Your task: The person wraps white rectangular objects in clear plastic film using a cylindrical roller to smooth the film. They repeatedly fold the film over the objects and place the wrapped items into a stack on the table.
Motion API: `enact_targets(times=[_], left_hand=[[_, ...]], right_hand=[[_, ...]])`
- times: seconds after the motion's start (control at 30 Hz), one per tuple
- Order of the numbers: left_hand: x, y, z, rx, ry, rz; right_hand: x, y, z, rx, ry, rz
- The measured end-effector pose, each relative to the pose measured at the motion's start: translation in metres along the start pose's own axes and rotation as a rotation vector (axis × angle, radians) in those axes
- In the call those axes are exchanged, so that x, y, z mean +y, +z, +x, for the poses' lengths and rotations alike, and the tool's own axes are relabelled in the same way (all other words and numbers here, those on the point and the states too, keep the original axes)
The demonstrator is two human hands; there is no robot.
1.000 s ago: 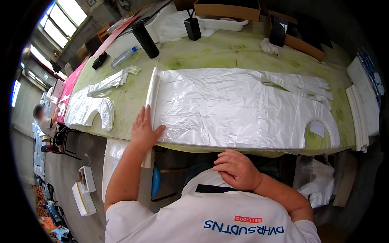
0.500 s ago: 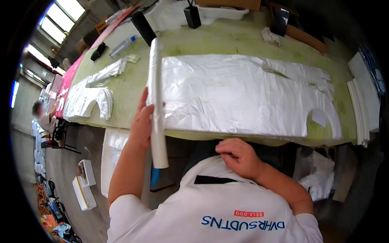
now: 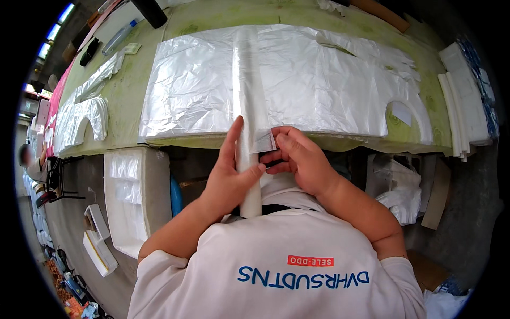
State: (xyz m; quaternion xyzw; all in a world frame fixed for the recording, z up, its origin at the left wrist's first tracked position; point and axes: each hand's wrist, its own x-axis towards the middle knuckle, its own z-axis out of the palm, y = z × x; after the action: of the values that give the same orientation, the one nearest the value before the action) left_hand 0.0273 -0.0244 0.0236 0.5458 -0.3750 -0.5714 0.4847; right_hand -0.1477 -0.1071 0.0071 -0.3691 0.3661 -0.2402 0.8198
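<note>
A long roll of clear plastic film (image 3: 245, 95) lies lengthwise over the table's near edge, its lower end close to my body. My left hand (image 3: 226, 181) grips the roll near that end, thumb across it and fingers along its left side. Beside it, my right hand (image 3: 311, 162) has its fingers curled at the loose edge of the film (image 3: 263, 141), seemingly pinching a corner. Under the roll spreads a flat stack of white plastic bags (image 3: 329, 80), with cut-out handles at the right end. A small white slip (image 3: 401, 113) shows within the handle opening.
More folded white bags (image 3: 87, 114) rest at the table's left, near a plastic bottle (image 3: 119, 37) and a black cylinder (image 3: 150, 11). White rolls (image 3: 453, 117) stand at the right end. Below are a foam box (image 3: 118, 223) and a bin with plastic (image 3: 401, 191).
My left hand has brought the roll right and lowered it from upright beside the bags to over them. My right hand has moved up from my body to the film's loose edge.
</note>
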Motion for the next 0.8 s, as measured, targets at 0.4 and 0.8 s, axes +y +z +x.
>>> enact_targets(times=[0.4, 0.8], left_hand=[[-0.025, 0.001, -0.014, 0.076, 0.098, -0.142], [-0.02, 0.017, 0.003, -0.06, -0.019, -0.108]], right_hand=[[0.006, 0.016, 0.008, -0.009, 0.106, -0.022], [-0.006, 0.003, 0.003, 0.004, 0.107, 0.09]])
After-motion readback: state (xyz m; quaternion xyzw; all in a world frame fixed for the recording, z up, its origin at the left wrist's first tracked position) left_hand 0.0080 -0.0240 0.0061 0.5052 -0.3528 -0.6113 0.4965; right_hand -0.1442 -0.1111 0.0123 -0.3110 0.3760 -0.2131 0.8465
